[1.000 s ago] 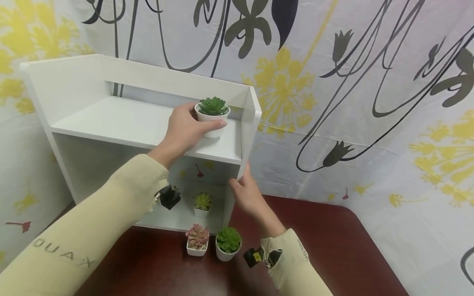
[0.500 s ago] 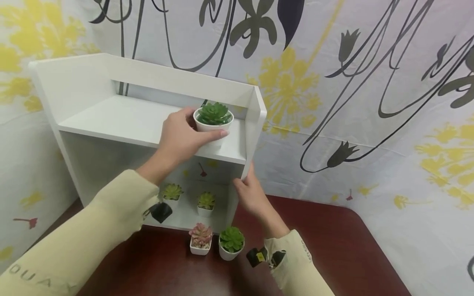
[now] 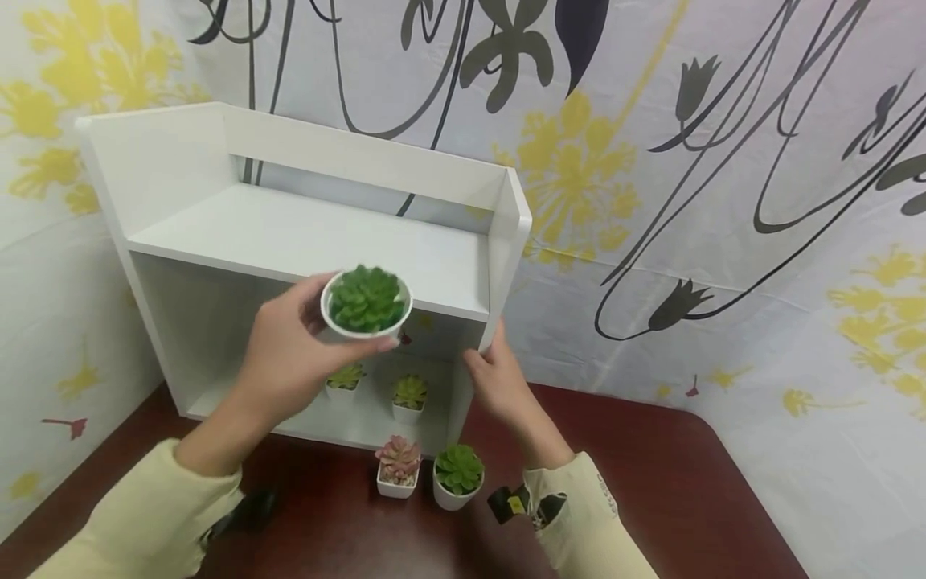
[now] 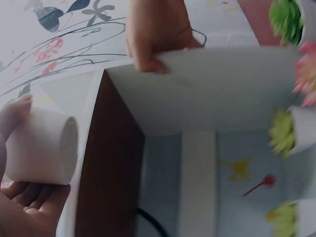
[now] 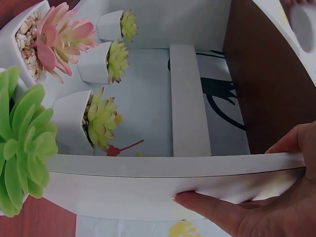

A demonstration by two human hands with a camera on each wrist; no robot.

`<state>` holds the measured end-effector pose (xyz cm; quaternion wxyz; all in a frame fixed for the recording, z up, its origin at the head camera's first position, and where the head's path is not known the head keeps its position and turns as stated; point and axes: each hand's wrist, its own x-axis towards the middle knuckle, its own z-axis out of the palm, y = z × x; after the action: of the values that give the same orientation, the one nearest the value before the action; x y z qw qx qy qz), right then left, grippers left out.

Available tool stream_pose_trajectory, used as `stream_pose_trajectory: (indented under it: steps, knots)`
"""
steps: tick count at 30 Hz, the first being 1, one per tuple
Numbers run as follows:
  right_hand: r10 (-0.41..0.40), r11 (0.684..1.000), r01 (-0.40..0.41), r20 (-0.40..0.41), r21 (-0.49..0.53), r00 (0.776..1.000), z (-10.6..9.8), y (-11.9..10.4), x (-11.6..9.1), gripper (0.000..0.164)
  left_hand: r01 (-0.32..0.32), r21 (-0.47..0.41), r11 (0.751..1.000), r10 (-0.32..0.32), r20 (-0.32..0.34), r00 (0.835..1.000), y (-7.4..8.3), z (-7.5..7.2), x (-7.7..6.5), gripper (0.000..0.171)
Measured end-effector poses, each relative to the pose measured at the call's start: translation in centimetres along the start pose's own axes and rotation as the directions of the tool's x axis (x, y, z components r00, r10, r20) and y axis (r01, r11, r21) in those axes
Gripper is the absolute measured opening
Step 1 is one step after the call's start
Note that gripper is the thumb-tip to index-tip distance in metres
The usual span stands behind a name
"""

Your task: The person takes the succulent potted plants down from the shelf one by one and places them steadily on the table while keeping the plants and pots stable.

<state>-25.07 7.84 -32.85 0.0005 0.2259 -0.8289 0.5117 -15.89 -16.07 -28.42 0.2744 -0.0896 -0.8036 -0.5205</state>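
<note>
My left hand (image 3: 282, 350) grips a potted green succulent (image 3: 366, 299) by its white round pot, in front of the upper board of a white shelf unit (image 3: 311, 233). The left wrist view shows the pot (image 4: 39, 145) on its side in the picture, between thumb and fingers. My right hand (image 3: 501, 379) holds the front edge of the shelf's right side panel (image 3: 509, 245), digits on both faces. In the right wrist view that hand (image 5: 276, 197) clasps the panel (image 5: 123, 185); its farther fingers are partly hidden.
Three yellow-green succulents (image 5: 101, 121) stand in the lower compartment, one hidden in the head view. A pink succulent (image 3: 398, 462) and a green succulent (image 3: 459, 470) stand before the shelf on the dark red table (image 3: 622, 466). A patterned cloth (image 3: 723, 201) hangs behind.
My left hand has lifted the potted succulent off the upper board and drawn it toward me, down and left in the view. My right hand keeps its hold on the panel. The view has shifted slightly.
</note>
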Motion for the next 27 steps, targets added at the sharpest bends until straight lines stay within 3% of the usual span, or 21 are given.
stream_pose_trajectory:
  steps: [3, 6, 11, 19, 27]
  knots:
    - [-0.008, 1.000, 0.008, -0.009, -0.004, 1.000, 0.0, -0.1, -0.1, 0.073, 0.058, -0.009, 0.998, -0.056, 0.090, 0.994, -1.6, 0.0, -2.0, 0.078]
    - [-0.027, 1.000, 0.027, -0.007, -0.001, 1.000, 0.0, -0.1, -0.2, 0.075, 0.145, -0.024, 0.989, -0.139, 0.166, 0.976, -3.3, 0.3, -3.8, 0.080]
    - [-0.044, 0.999, 0.044, 0.000, -0.001, 0.999, 0.1, 0.0, -0.3, 0.076, 0.236, 0.008, 0.972, -0.233, 0.196, 0.953, -6.1, 1.1, -6.2, 0.084]
    - [-0.043, 0.999, 0.043, -0.007, 0.004, 0.999, 0.1, -0.1, -0.1, 0.076, 0.262, 0.171, 0.950, -0.294, 0.196, 0.936, -10.2, 2.7, -8.2, 0.093]
    - [-0.042, 0.999, 0.042, -0.002, -0.023, 0.999, -0.1, -0.2, 0.0, 0.078, 0.272, 0.192, 0.943, -0.315, 0.248, 0.916, -12.9, 3.6, -9.5, 0.084]
